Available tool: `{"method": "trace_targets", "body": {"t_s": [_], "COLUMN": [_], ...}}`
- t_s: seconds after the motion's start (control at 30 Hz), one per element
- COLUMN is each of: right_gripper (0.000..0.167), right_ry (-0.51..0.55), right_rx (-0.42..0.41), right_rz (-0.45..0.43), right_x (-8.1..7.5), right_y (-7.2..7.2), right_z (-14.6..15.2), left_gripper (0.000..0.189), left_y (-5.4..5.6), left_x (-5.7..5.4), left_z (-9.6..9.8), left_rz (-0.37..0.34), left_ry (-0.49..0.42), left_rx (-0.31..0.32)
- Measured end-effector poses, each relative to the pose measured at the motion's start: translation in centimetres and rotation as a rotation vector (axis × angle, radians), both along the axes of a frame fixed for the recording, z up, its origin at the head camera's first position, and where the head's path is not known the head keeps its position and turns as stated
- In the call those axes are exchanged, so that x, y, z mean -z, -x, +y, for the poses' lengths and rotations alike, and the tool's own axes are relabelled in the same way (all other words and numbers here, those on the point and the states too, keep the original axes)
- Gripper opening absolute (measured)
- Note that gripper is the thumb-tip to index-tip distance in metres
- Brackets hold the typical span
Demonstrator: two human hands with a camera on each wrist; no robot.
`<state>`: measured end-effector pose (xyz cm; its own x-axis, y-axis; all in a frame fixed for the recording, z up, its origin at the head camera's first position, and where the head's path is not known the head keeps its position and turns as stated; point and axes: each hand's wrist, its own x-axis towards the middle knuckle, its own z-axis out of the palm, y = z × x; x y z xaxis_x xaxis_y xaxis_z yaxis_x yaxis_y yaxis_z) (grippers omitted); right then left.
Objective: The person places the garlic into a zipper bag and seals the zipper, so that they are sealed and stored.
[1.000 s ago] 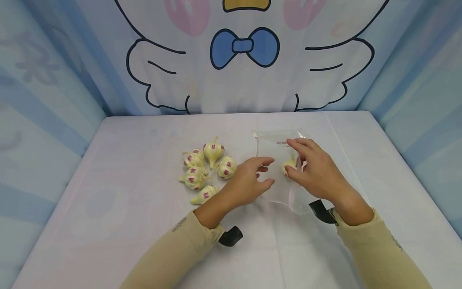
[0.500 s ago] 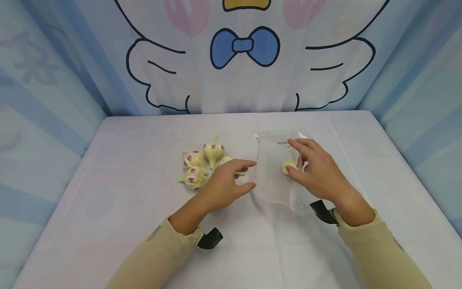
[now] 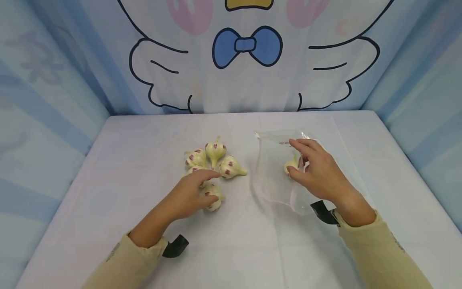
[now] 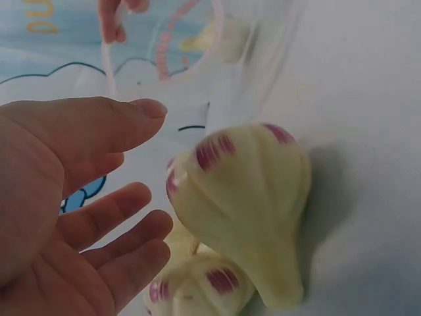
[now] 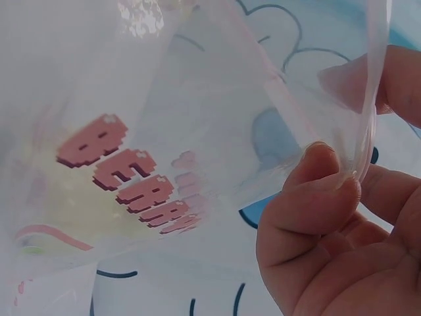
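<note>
My left hand hovers at the garlic bulbs with thumb and fingers spread. One garlic bulb lies by the thumb; in the left wrist view a gap separates the hand from the nearer bulb. Part of the pile is hidden under that hand. My right hand pinches the rim of a clear plastic bag, seen close in the right wrist view with curled fingers on the edge. Pink lettering marks the bag. Inside it rests a single garlic bulb, partly covered by the right hand.
Further bulbs, including a garlic bulb at the back and a garlic bulb with its stem toward the bag, lie on the white tablecloth. A printed curtain stands behind the table's far edge.
My left hand has moved left and down, away from the bag's mouth to the garlic pile, uncovering the bulb nearest the bag. The right hand keeps its hold on the bag.
</note>
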<state>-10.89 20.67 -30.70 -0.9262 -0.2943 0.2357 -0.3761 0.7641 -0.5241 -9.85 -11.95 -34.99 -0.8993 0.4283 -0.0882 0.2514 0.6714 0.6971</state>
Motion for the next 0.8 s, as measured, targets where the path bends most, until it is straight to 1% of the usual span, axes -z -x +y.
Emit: {"method": "trace_targets", "body": {"t_s": [0.13,0.27,0.33,0.43,0.67,0.8], "right_gripper": [0.059,0.060,0.060,0.060,0.060,0.060], "right_ry": [-0.003,-0.008,-0.011,-0.012,-0.013,-0.008], "right_rx": [-0.001,0.001,0.004,0.010,0.017,0.010], "right_rz": [-0.005,-0.016,-0.023,-0.034,-0.039,-0.028], "right_x": [-0.1,-0.1,-0.2,-0.2,-0.3,-0.3], "right_y": [0.0,0.0,-0.1,-0.2,-0.2,-0.2], "right_z": [-0.1,-0.1,-0.1,-0.1,-0.1,-0.1], "left_gripper": [0.055,0.054,0.052,0.049,0.048,0.045], "left_y": [-0.6,-1.0,-1.1,-1.2,-1.3,-1.2], "left_x": [0.7,1.3,1.6,1.7,1.4,1.5], "left_z": [-1.4,-1.9,-1.9,-1.8,-1.9,-1.9], "left_rz": [-0.022,-0.008,0.000,0.001,-0.021,0.022], "left_ry": [-0.009,-0.020,-0.020,-0.012,0.059,0.076], "left_rx": [-0.015,-0.009,0.004,0.027,0.069,0.090]}}
